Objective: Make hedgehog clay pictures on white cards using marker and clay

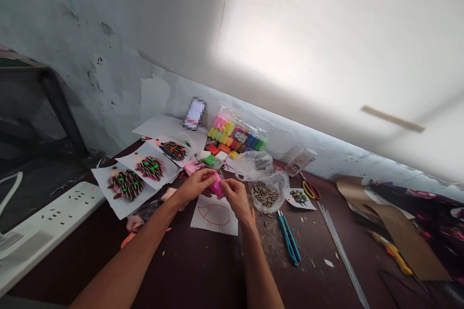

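Observation:
Between my two hands is a bright pink lump of modelling clay [217, 186], perhaps still in a shiny wrapper. My left hand [199, 183] pinches it from the left, and the fingers of my right hand [235, 195] close on its right side. Just below lies a white sheet with an orange hedgehog outline [214, 216]. Paler pink clay [193, 166] sits behind my left hand. To the right of my right hand, a clear plastic bag [279, 184] holds striped sunflower seeds [264, 195].
Finished hedgehog pictures [126, 184] overlap at left beside a white power strip [54, 222]. Packed coloured clay [237, 135] and a phone [195, 113] stand by the wall. At right lie a blue cutter [289, 239], scissors [311, 189], glue sticks [340, 251] and a yellow glue gun [393, 253].

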`<move>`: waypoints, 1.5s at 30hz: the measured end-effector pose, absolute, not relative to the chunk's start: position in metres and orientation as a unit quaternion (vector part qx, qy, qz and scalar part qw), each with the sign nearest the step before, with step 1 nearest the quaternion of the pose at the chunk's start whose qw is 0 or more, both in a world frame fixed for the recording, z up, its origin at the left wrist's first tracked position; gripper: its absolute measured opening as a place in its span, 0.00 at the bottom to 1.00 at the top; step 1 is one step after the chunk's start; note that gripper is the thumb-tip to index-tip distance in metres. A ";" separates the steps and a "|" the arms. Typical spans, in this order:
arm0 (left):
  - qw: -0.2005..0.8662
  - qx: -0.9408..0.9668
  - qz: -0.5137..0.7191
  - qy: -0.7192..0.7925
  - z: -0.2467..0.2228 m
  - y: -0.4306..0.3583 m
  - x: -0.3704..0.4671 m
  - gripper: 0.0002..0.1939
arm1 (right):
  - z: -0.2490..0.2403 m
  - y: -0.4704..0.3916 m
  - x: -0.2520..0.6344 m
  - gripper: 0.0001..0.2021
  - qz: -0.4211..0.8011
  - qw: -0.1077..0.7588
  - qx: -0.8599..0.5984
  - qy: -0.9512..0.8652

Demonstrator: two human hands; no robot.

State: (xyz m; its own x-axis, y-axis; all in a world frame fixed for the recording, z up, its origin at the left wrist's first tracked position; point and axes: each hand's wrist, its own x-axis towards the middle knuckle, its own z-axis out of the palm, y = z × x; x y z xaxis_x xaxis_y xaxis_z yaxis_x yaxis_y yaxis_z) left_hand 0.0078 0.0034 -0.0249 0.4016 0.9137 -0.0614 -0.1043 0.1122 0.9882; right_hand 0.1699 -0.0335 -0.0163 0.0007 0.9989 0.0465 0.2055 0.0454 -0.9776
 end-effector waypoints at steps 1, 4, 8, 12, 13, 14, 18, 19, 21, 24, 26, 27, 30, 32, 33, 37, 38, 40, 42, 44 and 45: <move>0.668 0.527 0.385 0.358 -0.023 0.002 0.007 0.27 | -0.015 -0.036 0.168 0.18 0.431 0.464 -0.541 -0.553; 0.691 0.496 0.399 0.342 -0.019 0.001 0.005 0.27 | -0.011 -0.042 0.168 0.21 0.442 0.479 -0.539 -0.533; 0.694 0.458 0.433 0.348 -0.018 0.003 0.005 0.26 | -0.009 -0.045 0.171 0.17 0.482 0.477 -0.526 -0.513; 0.697 0.446 0.436 0.353 -0.020 0.003 0.006 0.27 | -0.008 -0.046 0.171 0.10 0.480 0.461 -0.531 -0.525; 0.697 0.446 0.436 0.353 -0.020 0.003 0.006 0.28 | -0.008 -0.046 0.170 0.10 0.478 0.462 -0.530 -0.527; 0.696 0.448 0.437 0.352 -0.019 0.002 0.006 0.28 | -0.009 -0.046 0.170 0.09 0.476 0.464 -0.530 -0.527; 0.687 0.469 0.431 0.351 -0.015 0.000 0.005 0.27 | -0.010 -0.047 0.170 0.11 0.469 0.474 -0.528 -0.526; 0.685 0.473 0.427 0.354 -0.014 -0.001 0.005 0.27 | -0.009 -0.047 0.170 0.12 0.470 0.473 -0.526 -0.528; 0.679 0.479 0.419 0.367 -0.014 -0.001 0.005 0.28 | -0.009 -0.048 0.170 0.15 0.474 0.471 -0.520 -0.532; 0.664 0.493 0.415 0.379 -0.018 0.001 0.005 0.29 | -0.008 -0.049 0.170 0.17 0.481 0.471 -0.512 -0.533; 0.656 0.501 0.420 0.378 -0.021 0.003 0.005 0.28 | -0.008 -0.049 0.170 0.17 0.483 0.470 -0.512 -0.533; 0.654 0.503 0.422 0.376 -0.022 0.003 0.005 0.28 | -0.008 -0.049 0.170 0.16 0.481 0.470 -0.514 -0.532; 0.650 0.506 0.426 0.373 -0.022 0.003 0.004 0.26 | -0.010 -0.048 0.170 0.12 0.472 0.476 -0.527 -0.522; 0.651 0.508 0.424 0.371 -0.020 0.003 0.004 0.25 | -0.011 -0.048 0.169 0.10 0.474 0.480 -0.534 -0.510; 0.653 0.508 0.423 0.370 -0.019 0.002 0.003 0.25 | -0.011 -0.047 0.169 0.09 0.478 0.478 -0.535 -0.506; 0.657 0.504 0.421 0.370 -0.019 0.002 0.001 0.23 | -0.011 -0.047 0.169 0.09 0.478 0.465 -0.539 -0.515; 0.657 0.504 0.421 0.370 -0.020 0.002 0.002 0.23 | -0.011 -0.047 0.169 0.09 0.467 0.464 -0.543 -0.522; 0.657 0.500 0.425 0.371 -0.023 0.003 0.003 0.22 | -0.013 -0.047 0.168 0.10 0.437 0.467 -0.557 -0.530; 0.659 0.489 0.436 0.369 -0.026 0.004 0.005 0.23 | -0.016 -0.047 0.168 0.11 0.413 0.474 -0.578 -0.520; 0.663 0.477 0.449 0.363 -0.029 0.005 0.007 0.24 | -0.021 -0.046 0.168 0.12 0.407 0.477 -0.598 -0.499; 0.666 0.470 0.452 0.361 -0.030 0.006 0.007 0.24 | -0.024 -0.044 0.169 0.13 0.407 0.476 -0.605 -0.491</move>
